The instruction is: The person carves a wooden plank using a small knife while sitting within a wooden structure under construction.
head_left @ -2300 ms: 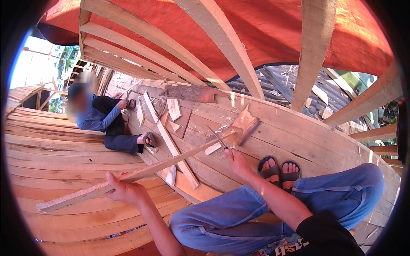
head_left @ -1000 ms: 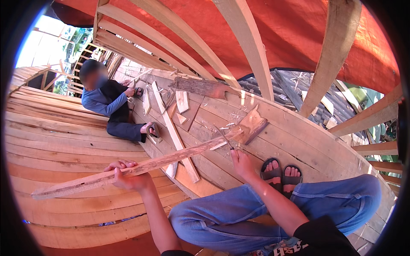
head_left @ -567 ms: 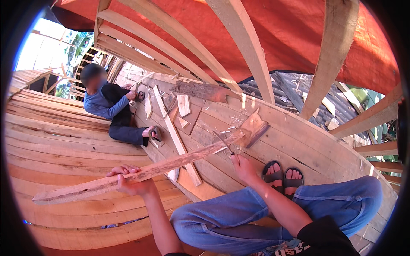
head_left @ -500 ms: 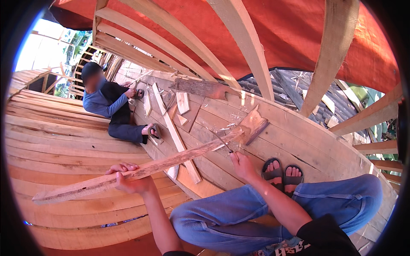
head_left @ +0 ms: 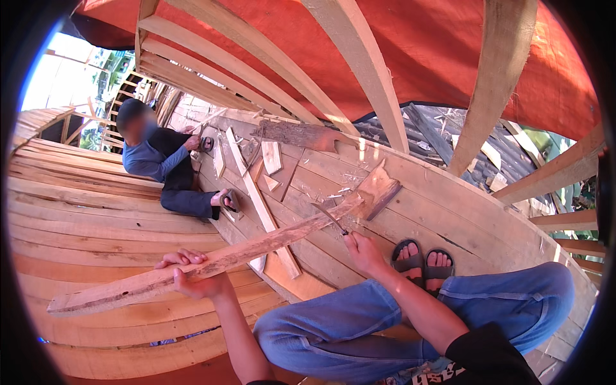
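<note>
L hand [head_left: 196, 276], fingers wrapped rd. timber batten [head_left: 269, 242], prob. stiff, lightish, best held clear of thin-bladed knife [head_left: 333, 220] in R hand's [head_left: 364, 252] closed fist.

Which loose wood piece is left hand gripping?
The long dark-streaked strip, gripped toward its left end by the left hand; the paler batten and offcuts beyond it lie on the planks.

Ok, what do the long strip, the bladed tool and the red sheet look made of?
Long strip: raw wood, apparently unvarnished; matte, with rough brown streaks.
Bladed tool: probably steel, being thin and dark; too small to judge finish.
Red sheet: likely plastic tarpaulin or coated fabric, given its broad creases.
</note>
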The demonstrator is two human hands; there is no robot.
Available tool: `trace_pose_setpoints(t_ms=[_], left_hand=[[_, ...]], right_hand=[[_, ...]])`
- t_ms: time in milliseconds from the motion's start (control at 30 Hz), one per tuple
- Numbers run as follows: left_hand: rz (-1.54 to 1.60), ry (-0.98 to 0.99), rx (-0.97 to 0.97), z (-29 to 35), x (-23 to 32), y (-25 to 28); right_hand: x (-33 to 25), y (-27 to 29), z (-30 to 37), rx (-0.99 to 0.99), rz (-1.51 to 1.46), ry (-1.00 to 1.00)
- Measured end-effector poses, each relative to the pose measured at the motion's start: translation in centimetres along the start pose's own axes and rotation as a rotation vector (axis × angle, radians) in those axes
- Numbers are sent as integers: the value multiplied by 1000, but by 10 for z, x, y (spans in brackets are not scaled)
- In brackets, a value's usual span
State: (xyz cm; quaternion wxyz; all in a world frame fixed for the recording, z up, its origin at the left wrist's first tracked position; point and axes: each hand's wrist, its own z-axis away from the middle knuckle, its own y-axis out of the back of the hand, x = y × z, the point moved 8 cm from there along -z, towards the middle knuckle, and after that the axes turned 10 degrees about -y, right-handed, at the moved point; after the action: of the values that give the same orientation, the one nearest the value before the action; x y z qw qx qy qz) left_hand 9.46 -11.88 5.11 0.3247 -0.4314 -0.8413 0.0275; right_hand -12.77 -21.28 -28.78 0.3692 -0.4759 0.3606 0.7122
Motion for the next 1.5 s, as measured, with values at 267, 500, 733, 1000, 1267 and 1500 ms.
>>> trace_pose_setpoints(t_ms=[267, 500, 733, 1000, 1267, 1500], left_hand=[[48, -8, -48, 0, 0, -9], [61, -24, -66, -3, 2, -8], [73, -22, -77, 0, -1, -15], [93, -3, -76, -4, 0, -9], [96, 10, -51, -4, -7, -1], [84, 8, -65, -6, -10, 7]], right_hand=[[12, 1, -4, 4, -13, -102], [15, -6, 1, 45, -7, -96], [29, 5, -7, 70, 6, -152], [25, -5, -2, 82, -115, -136], [44, -9, 2, 58, -84, -133], [48, -3, -3, 105, -49, -248]])
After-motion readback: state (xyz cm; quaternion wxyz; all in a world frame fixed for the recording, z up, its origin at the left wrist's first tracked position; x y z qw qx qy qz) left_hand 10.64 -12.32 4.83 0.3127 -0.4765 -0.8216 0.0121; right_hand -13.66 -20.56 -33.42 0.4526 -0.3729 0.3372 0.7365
